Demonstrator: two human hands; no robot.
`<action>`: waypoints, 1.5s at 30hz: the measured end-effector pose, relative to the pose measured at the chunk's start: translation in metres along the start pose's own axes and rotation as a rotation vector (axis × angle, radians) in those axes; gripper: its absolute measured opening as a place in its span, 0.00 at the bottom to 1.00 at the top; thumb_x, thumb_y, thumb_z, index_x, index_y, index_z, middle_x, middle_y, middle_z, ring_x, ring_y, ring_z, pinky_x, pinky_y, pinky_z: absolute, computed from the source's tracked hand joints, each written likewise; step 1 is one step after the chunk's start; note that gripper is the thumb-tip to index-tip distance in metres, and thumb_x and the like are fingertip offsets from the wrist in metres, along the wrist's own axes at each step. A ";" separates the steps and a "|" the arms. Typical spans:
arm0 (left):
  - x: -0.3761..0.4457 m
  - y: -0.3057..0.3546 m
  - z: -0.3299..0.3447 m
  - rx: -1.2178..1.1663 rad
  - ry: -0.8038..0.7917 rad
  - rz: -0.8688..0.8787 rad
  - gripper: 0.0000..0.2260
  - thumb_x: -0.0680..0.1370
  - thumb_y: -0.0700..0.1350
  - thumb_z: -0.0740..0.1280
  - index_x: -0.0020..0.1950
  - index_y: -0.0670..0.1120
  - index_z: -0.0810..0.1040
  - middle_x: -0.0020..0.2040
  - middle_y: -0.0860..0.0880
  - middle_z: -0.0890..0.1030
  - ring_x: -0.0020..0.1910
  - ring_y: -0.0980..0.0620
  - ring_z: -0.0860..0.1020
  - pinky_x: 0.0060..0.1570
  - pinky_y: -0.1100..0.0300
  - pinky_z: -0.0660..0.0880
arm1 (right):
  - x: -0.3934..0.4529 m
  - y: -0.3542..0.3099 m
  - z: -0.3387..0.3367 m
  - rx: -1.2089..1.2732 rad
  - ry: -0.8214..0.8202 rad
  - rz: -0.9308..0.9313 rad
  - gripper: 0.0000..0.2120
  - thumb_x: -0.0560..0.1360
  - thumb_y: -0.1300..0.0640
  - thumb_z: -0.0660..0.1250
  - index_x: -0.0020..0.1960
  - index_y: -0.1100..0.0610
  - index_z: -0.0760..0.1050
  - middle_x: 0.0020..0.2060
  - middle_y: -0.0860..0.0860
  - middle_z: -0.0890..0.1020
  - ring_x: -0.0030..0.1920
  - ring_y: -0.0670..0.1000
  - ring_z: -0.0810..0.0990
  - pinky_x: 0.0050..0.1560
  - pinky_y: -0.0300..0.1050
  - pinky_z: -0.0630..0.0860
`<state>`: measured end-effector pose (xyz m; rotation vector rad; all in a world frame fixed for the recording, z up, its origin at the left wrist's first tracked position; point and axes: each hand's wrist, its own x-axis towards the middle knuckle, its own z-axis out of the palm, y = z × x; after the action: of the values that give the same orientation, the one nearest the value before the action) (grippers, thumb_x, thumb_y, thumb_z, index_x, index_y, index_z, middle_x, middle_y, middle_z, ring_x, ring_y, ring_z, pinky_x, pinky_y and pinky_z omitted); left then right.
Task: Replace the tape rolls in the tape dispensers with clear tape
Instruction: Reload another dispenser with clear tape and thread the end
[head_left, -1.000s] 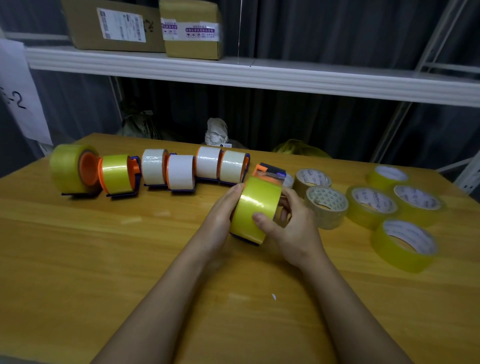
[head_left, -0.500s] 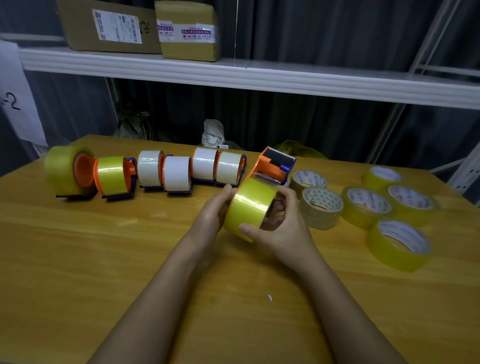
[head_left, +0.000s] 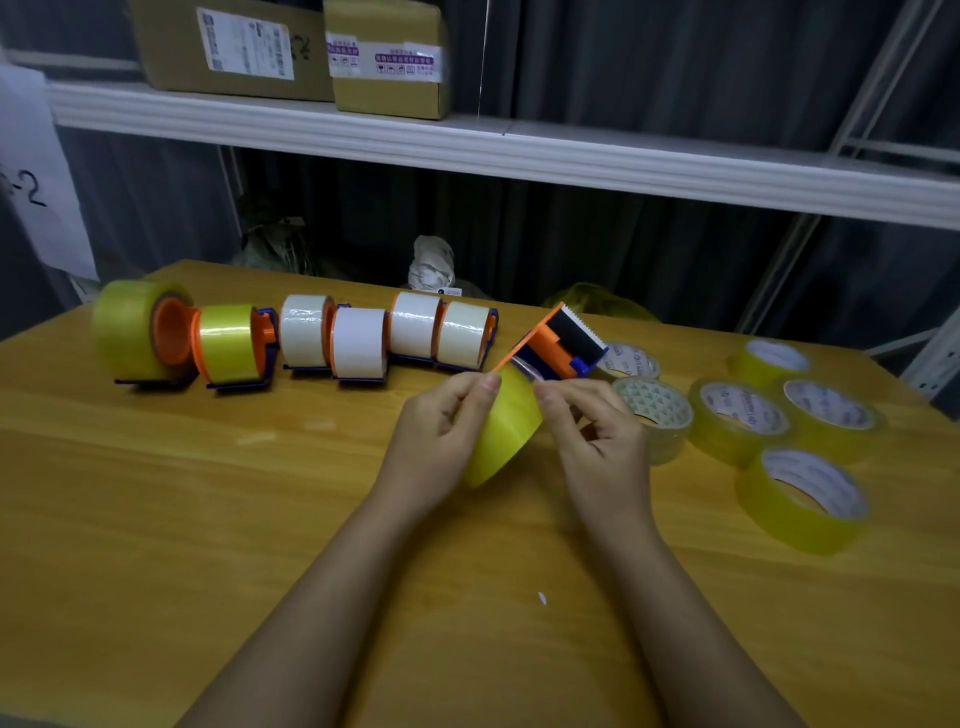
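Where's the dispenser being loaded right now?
In the head view it is right of centre: the dispenser is tilted up behind both hands, right of the white rolls, touching the yellow roll.

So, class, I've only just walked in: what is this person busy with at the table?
A person is working on a tape dispenser loaded with a yellowish clear roll, gripping it with the left hand while the right hand pinches at the tape near the cutter. A row of other dispensers stands to the left, four of them with white rolls. Loose rolls lie flat on the table to the right.
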<state>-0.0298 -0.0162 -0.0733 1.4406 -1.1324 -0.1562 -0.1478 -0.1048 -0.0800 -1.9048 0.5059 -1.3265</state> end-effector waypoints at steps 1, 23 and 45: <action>0.000 -0.002 0.000 0.037 0.013 0.010 0.18 0.76 0.60 0.56 0.50 0.51 0.80 0.37 0.48 0.80 0.37 0.50 0.77 0.36 0.47 0.72 | 0.000 0.000 0.001 0.020 0.008 0.009 0.03 0.75 0.50 0.69 0.47 0.46 0.80 0.44 0.46 0.81 0.45 0.42 0.78 0.42 0.29 0.71; -0.003 -0.006 0.001 0.382 -0.096 0.105 0.23 0.76 0.64 0.54 0.52 0.51 0.81 0.35 0.52 0.80 0.32 0.53 0.75 0.27 0.63 0.65 | 0.003 0.020 -0.001 -0.315 0.084 -0.110 0.05 0.75 0.57 0.66 0.43 0.53 0.80 0.39 0.43 0.79 0.44 0.51 0.77 0.49 0.43 0.69; 0.001 -0.002 -0.002 0.188 -0.228 -0.160 0.31 0.65 0.74 0.61 0.49 0.50 0.81 0.42 0.49 0.82 0.41 0.50 0.79 0.41 0.43 0.76 | 0.007 0.020 -0.007 -0.294 0.124 -0.093 0.04 0.75 0.59 0.67 0.43 0.57 0.80 0.38 0.48 0.79 0.42 0.51 0.76 0.42 0.38 0.71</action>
<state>-0.0262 -0.0160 -0.0740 1.7142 -1.2411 -0.3415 -0.1495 -0.1244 -0.0898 -2.1130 0.7153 -1.5046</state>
